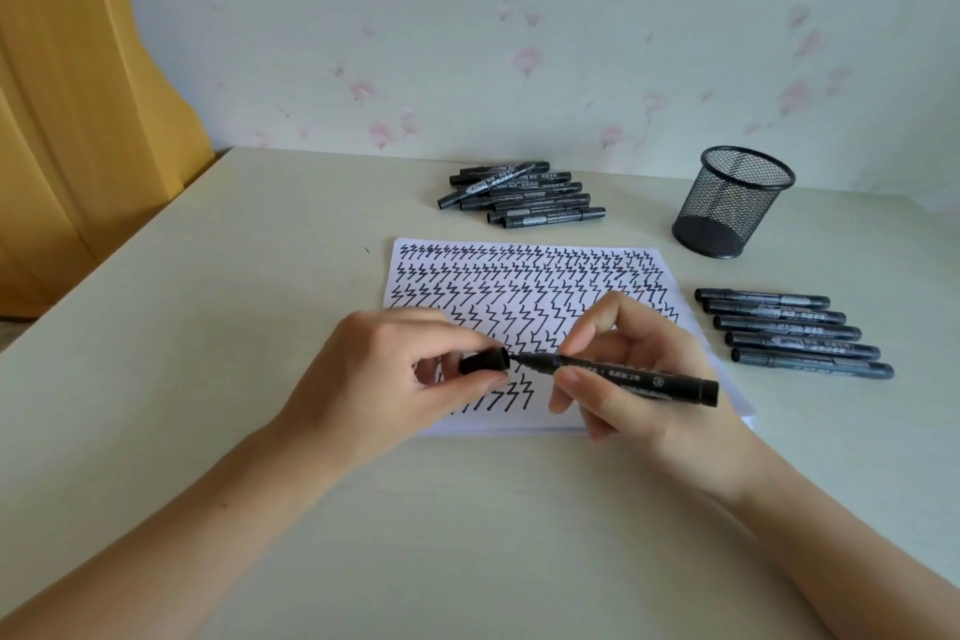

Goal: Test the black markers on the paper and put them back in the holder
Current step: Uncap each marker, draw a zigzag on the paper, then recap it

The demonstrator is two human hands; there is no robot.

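Markers are the subject of this check, and we find one in hand: the right hand (639, 369) grips the uncapped marker (634, 376) by its barrel, held roughly level above the lower part of the paper (519, 276), tip pointing left. The left hand (395, 369) pinches the cap (484, 362), its open mouth just beside the tip. We cannot tell whether the cap is coming off or going on.

If capping, we advise keeping cap and barrel in one line, guiding the tip cleanly into the mouth and pressing fully home, so ink stays off the fingers. If uncapping, the free strip near the bottom of the paper is the place for the stroke.

Count: one marker in hand; five markers in a neat row (795, 333) at the right of the paper; a loose pile (524, 195) beyond the paper's far edge, about seven, overlap preventing certainty. One mesh holder (732, 200) stands at the far right and appears to contain nothing. One sheet is visibly marked with zigzags, possibly resting on others.
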